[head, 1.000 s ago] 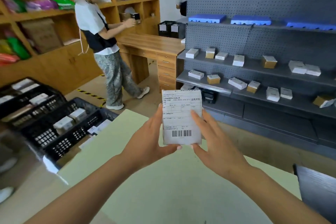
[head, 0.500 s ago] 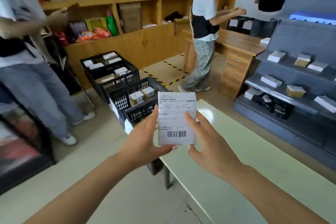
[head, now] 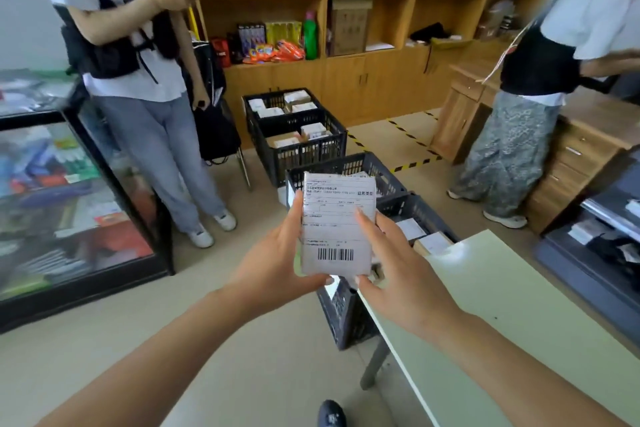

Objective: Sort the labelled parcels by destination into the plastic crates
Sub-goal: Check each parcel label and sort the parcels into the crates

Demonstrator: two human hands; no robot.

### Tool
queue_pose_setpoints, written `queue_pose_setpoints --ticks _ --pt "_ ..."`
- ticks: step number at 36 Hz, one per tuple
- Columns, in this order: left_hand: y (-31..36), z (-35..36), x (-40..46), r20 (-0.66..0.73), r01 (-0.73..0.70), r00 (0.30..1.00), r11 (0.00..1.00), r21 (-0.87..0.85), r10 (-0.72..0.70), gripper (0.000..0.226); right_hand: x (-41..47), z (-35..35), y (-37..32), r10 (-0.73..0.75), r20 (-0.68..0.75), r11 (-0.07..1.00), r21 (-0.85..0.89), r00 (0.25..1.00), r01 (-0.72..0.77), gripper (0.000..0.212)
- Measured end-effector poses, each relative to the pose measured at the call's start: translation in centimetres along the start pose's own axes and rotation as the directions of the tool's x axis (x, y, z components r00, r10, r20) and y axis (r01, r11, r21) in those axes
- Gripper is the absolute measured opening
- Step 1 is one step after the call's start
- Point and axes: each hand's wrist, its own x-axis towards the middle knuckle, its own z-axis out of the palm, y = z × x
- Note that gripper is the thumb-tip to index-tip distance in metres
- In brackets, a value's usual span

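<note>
While both hands work together, I see the left hand (head: 277, 255) and right hand (head: 398, 270) clamp a labelled parcel (head: 337, 224) by its side edges, fingers curled around it. It hangs upright in the air above black plastic crates (head: 349, 166) on the floor, just beside a pale green table (head: 502, 305).

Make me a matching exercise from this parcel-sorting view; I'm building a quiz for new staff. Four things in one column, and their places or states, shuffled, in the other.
Things:
1. parcel
2. green bottle
3. table
4. farthest crate

Places or states:
A. standing on a wooden shelf
B. pale green, to the right of the hands
C. held label-up between left hand and right hand
D. on the floor by the cabinets, parcels inside

Pairs: 1-C, 2-A, 3-B, 4-D
</note>
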Motion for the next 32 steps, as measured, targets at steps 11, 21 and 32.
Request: queue_pose_setpoints --ticks 11,21,32 --pt "-7.5 -3.2 11.2 -0.081 0.076 0.994 0.995 0.063 -0.071 0.123 15.8 4.6 5.4 -0.104 -0.017 0.991 0.078 0.994 0.105 0.095" --pt "-14.7 -5.8 19.2 -0.119 0.149 0.983 0.986 0.079 -0.139 0.121 27.2 7.8 8.4 -0.164 0.036 0.984 0.069 0.986 0.162 0.089" --pt "-26.1 -9.5 29.2 -0.051 0.064 0.997 0.997 0.032 -0.063 0.117 39.1 13.7 9.0 -0.057 0.007 0.998 0.019 0.998 0.057 0.088"
